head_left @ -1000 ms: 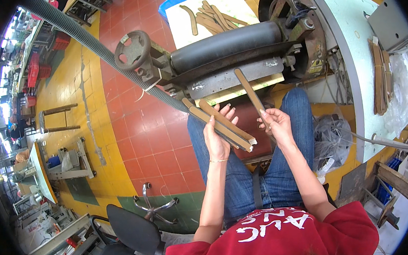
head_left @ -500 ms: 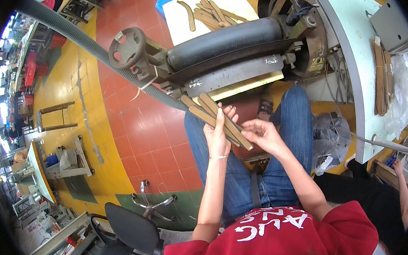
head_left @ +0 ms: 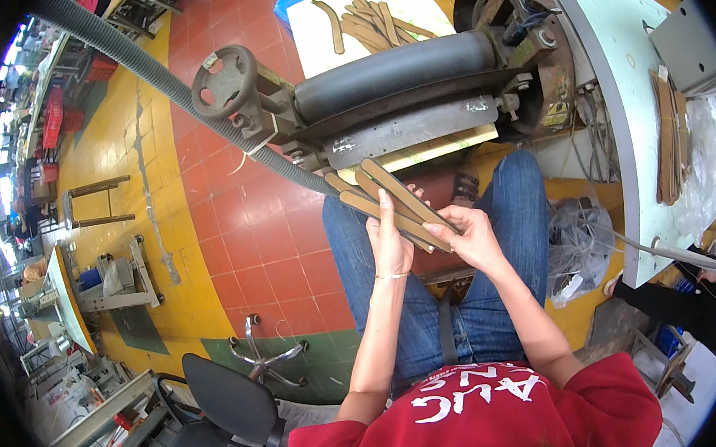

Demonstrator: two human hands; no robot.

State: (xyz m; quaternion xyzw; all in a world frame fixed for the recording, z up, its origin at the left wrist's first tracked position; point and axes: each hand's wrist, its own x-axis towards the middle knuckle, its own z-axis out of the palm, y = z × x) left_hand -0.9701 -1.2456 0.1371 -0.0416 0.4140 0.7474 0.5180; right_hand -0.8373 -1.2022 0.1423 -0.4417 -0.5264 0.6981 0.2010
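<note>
1. Several flat, round-ended brown strips (head_left: 410, 196) lie in a loose fan between the person's hands, above the lap and just short of the roller machine; their exact count cannot be told.
2. Their long axes run slantwise, from upper left to lower right. The rounded ends in view point up and left, toward the ribbed grey hose (head_left: 273, 163); the opposite ends point to the right hand.
3. The left hand (head_left: 391, 246) grasps the bundle from below and beside it, thumb laid across a lower strip.
4. The right hand (head_left: 468, 236) pinches at the lower-right ends; whether it has one strip or more cannot be told.
5. The step in hand seems to be separating or squaring up strips within the bundle. The next move probably calls for a sure right-hand pinch on a single strip, with the left hand steadying the others.
6. Beyond the hands stand the machine's metal plate (head_left: 414, 131), black roller (head_left: 397, 77) and handwheel (head_left: 225, 81).
7. Farther off, loose strips (head_left: 372, 25) lie piled on a white board (head_left: 314, 42); at right, a brown stack (head_left: 667, 140) rests on a pale side table (head_left: 619, 119).
</note>
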